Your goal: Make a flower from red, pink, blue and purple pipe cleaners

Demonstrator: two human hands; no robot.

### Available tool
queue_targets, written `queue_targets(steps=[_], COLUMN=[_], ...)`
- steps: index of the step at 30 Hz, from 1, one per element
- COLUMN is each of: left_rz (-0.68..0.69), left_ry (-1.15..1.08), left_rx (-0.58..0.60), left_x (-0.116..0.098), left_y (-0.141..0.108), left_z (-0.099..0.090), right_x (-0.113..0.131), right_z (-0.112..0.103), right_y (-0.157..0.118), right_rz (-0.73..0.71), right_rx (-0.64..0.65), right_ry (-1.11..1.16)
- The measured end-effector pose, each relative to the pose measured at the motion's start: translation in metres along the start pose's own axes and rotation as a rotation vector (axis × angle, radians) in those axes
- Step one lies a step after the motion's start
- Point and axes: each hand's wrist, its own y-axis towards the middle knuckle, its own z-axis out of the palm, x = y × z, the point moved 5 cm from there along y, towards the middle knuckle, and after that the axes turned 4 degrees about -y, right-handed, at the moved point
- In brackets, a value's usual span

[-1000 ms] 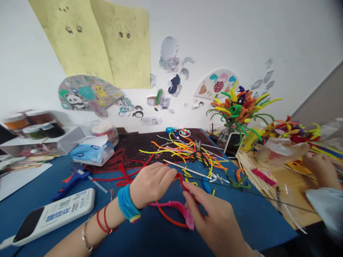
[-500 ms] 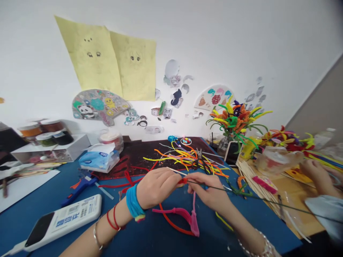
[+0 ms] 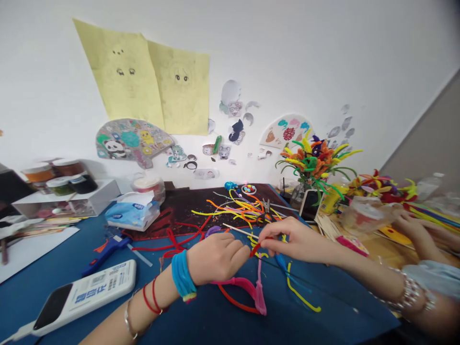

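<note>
My left hand, with a blue band at the wrist, is closed at the lower centre; its fingertips meet one end of a short red fuzzy stem. The fingers of my right hand pinch the upper end of that red piece. A thin dark green stem runs from near the left fingertips off to the lower right, under my right forearm. Beneath the hands lie a pink looped stem and an orange-red stem. A pale stick lies behind the fingers.
Coloured stems and pliers lie behind. To the left are a power bank, a blue glue gun and tissues. At right stand a vase of fuzzy flowers and a phone. Another person's hands are far right.
My right hand has moved up and right, its forearm now stretching across from the right. More of the red stem shows between my hands. The green stem hangs lower, and yellow and blue stems are uncovered.
</note>
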Motion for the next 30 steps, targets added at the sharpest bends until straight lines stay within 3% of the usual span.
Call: queue_targets(steps=[4,9,16,26,30], left_rz=[0.023,-0.031,-0.143,-0.294,-0.313], left_ry=[0.012,0.068,0.164,0.16,0.095], left_rx=[-0.01,0.02,0.053,-0.075,-0.149], left_x=[-0.002,-0.002,-0.003,0.003,0.002], left_y=[0.001,0.001,0.002,-0.006,-0.006], left_z=[-0.003,0.003,0.013,0.014,0.008], right_x=[-0.002,0.0,0.019,0.014,0.002], right_z=[0.006,0.02,0.024,0.053,0.054], right_y=[-0.004,-0.014,-0.032,-0.039,-0.039], right_rz=[0.189,0.349,0.104,-0.214,-0.273], right_rx=[0.083,-0.031,-0.311,-0.568,-0.629], right_ry=[0.223,0.327,-0.386,-0.444,-0.437])
